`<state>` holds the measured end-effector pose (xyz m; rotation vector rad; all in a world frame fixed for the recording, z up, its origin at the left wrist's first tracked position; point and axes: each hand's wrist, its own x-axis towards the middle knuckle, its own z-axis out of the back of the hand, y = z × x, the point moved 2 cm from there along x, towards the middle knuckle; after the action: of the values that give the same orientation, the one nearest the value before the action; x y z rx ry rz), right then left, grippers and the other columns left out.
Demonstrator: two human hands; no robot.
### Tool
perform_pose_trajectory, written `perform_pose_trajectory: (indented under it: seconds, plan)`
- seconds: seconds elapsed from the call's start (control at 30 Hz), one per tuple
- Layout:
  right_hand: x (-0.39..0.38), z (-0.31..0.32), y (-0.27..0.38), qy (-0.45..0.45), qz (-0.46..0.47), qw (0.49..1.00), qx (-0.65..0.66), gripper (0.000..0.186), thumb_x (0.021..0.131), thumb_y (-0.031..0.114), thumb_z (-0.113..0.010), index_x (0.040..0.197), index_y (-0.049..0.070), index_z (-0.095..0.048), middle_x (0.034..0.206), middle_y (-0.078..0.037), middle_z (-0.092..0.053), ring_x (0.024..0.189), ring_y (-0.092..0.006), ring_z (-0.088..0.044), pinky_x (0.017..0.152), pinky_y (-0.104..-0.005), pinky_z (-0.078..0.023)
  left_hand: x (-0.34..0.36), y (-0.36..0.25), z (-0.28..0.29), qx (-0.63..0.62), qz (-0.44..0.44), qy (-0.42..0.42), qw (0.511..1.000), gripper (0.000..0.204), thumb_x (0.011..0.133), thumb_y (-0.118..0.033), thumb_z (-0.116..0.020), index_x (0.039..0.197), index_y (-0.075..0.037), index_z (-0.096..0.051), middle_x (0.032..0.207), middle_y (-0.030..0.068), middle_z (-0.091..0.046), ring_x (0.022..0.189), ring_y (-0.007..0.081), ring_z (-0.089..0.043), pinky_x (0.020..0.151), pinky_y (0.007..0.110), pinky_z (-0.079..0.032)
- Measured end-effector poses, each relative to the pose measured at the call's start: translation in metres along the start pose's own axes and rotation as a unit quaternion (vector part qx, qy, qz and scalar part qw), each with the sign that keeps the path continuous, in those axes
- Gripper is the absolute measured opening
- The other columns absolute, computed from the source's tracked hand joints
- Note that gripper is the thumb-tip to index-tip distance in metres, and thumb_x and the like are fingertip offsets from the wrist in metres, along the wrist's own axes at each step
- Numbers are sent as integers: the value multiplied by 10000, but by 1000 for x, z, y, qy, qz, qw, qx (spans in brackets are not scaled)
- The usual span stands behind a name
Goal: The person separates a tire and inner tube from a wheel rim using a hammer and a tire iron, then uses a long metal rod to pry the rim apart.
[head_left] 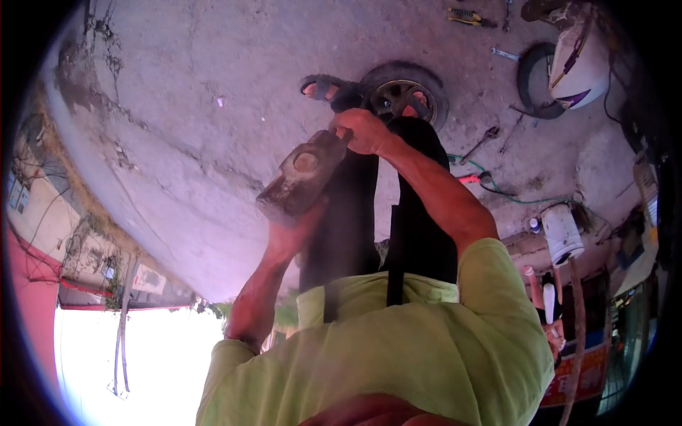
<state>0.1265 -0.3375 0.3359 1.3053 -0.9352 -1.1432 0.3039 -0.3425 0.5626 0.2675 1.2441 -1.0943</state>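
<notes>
A heavy, rusty sledgehammer (302, 172) is raised in front of my legs, with the round end of its handle showing in the head. My left hand (302, 221) is closed beneath the head, which hides most of its fingers. Close to the head's far end, my right hand (364, 130) is wrapped around something dark; whether that belongs to the hammer I cannot tell. Below lies a wheel with its tyre (436, 78) on the concrete ground. One sandalled foot (418, 106) rests on the wheel, the other foot (321, 89) beside it.
At the right are a loose tyre (527, 85), a white and purple vehicle panel (579, 67), a wrench (486, 144), a green hose (529, 201) and a white cylinder (562, 233). Yellow-handled pliers (465, 15) lie far off. Another person (548, 302) is at the right edge beside a pole (577, 334).
</notes>
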Motion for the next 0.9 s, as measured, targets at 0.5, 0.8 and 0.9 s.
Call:
perform_pose_trajectory:
  seconds: [0.5,0.8,0.9]
  plan:
    - [3,-13,-2,18,-46,999,-10,182,723,23,-648,895,65,-690,863,-148,-693,872,-346,-678,758,-427,-527,-67,-146,125,-166,-351,32,921,210,938,-227,-663,891,-65,-538,769,65,-593,718,162,-582,656,344,-504]
    - [-6,-11,-7,-48,-46,997,39,142,740,42,-674,881,51,-677,797,-154,-669,806,-368,-660,723,-425,-522,-25,-15,79,-62,178,-100,977,148,907,-147,-653,857,-57,-547,651,18,-529,533,122,-510,505,270,-397]
    - [-5,-23,4,-15,-9,1000,23,130,750,45,-666,880,44,-673,781,-158,-663,802,-370,-658,720,-430,-517,-46,-20,85,-137,98,-102,980,263,932,-257,-660,762,-65,-602,630,-21,-540,562,95,-532,540,272,-426]
